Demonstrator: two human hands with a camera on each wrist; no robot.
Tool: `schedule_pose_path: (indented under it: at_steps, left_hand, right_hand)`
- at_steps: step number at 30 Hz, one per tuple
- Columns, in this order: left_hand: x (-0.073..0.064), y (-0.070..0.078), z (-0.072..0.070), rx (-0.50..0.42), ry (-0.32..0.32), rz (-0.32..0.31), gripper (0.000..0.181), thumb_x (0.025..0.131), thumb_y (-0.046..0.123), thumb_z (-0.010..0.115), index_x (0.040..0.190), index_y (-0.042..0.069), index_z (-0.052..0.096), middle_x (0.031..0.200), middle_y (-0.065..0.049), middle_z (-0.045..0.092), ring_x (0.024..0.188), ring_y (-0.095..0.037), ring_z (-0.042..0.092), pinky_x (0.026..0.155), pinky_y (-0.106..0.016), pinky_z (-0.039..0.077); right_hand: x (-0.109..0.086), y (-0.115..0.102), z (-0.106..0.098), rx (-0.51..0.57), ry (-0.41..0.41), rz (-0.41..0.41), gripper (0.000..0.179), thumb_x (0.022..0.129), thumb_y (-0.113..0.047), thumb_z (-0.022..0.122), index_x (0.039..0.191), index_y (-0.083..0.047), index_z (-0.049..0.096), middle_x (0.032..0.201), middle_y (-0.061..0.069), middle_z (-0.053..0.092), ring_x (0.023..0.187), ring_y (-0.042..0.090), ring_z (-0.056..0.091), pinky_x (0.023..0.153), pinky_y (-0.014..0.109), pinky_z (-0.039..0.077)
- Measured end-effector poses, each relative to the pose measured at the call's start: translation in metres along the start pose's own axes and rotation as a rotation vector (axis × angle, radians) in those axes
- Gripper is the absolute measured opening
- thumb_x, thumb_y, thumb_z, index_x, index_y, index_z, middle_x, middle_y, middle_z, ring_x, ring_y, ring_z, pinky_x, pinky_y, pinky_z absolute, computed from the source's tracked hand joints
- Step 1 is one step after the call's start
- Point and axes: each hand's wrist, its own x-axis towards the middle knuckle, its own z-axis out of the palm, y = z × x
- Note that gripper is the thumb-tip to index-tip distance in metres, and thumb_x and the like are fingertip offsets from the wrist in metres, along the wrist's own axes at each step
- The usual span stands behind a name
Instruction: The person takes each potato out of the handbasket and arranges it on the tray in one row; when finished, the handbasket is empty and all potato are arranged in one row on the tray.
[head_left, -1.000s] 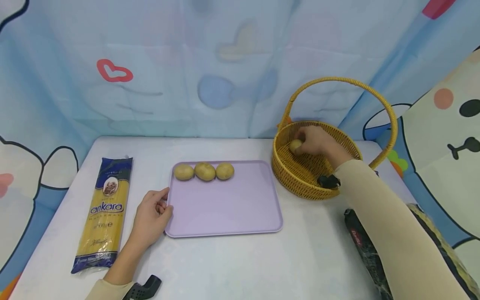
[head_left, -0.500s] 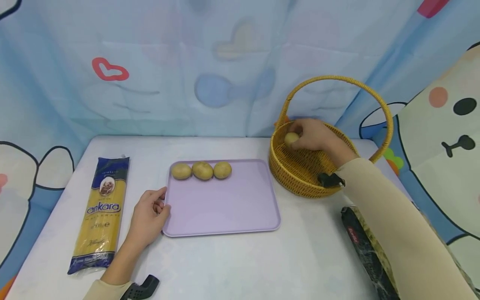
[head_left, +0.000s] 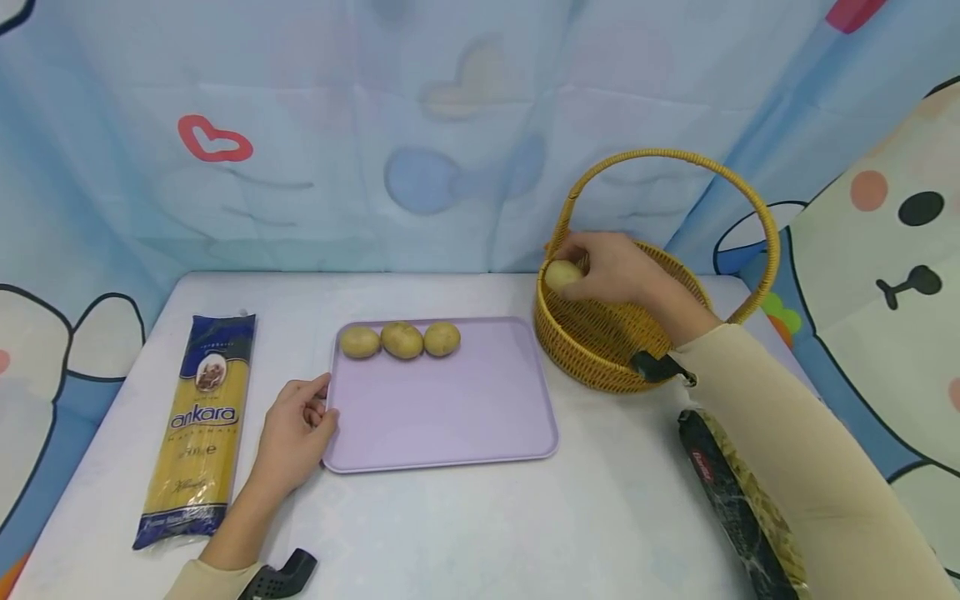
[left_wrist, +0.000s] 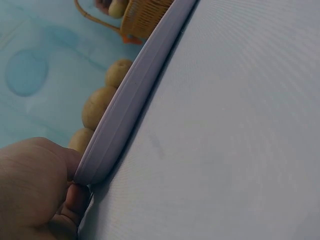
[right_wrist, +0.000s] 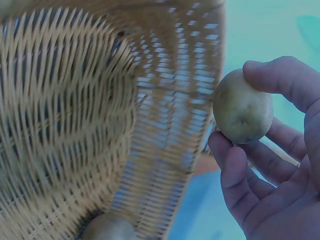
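My right hand (head_left: 611, 268) holds a potato (head_left: 562, 275) at the left rim of the yellow wicker basket (head_left: 570, 354). In the right wrist view, thumb and fingertips pinch that potato (right_wrist: 243, 107) just beyond the basket wall. Another potato (right_wrist: 110, 229) lies low inside the basket. My left hand (head_left: 295, 433) grips the left edge of a lilac tray (head_left: 450, 408); the left wrist view has the tray edge (left_wrist: 120, 110) between thumb and fingers. Three potatoes (head_left: 402, 340) sit in a row along the tray's far edge, at its left end.
A yellow and blue pasta packet (head_left: 198, 433) lies left of my left forearm. To the right, a black-edged packet (head_left: 738, 500) is partly hidden under my right sleeve. The basket's tall handle (head_left: 663, 152) arches above the right hand. A patterned curtain (head_left: 337, 192) hangs behind the table.
My right hand has lifted the potato from inside the basket, up and left to its rim. The left hand keeps its hold on the tray. The head view has shifted slightly.
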Motion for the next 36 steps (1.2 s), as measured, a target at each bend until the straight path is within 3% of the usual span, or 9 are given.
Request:
schedule_pose_path:
  at_steps: [15, 24, 36]
  left_hand:
    - [0.0, -0.003, -0.001, -0.008, 0.009, 0.02, 0.049, 0.086, -0.004, 0.064, 0.134, -0.007, 0.053, 0.104, -0.009, 0.053, 0.079, -0.015, 0.049, 0.061, -0.015, 0.042]
    - [0.0, -0.003, -0.002, -0.034, 0.016, 0.045, 0.048, 0.086, -0.004, 0.064, 0.133, -0.008, 0.053, 0.102, -0.009, 0.053, 0.079, -0.015, 0.05, 0.061, -0.014, 0.043]
    - [0.0, -0.002, 0.0, -0.034, 0.044, 0.045, 0.048, 0.084, -0.006, 0.062, 0.13, -0.01, 0.054, 0.099, -0.01, 0.052, 0.074, -0.015, 0.049, 0.059, -0.015, 0.042]
  right_hand:
    - [-0.006, -0.051, 0.019, 0.038, -0.056, -0.089, 0.047, 0.073, -0.026, 0.081, 0.115, -0.018, 0.063, 0.104, -0.001, 0.064, 0.08, 0.017, 0.06, 0.071, 0.035, 0.049]
    - [-0.004, -0.065, 0.042, 0.06, -0.085, -0.184, 0.04, 0.075, -0.022, 0.079, 0.112, -0.015, 0.064, 0.103, -0.002, 0.065, 0.082, 0.015, 0.061, 0.073, 0.034, 0.05]
    - [0.005, -0.077, 0.081, 0.017, -0.097, -0.215, 0.033, 0.075, -0.026, 0.077, 0.105, -0.018, 0.064, 0.097, -0.005, 0.065, 0.082, 0.015, 0.056, 0.073, 0.032, 0.046]
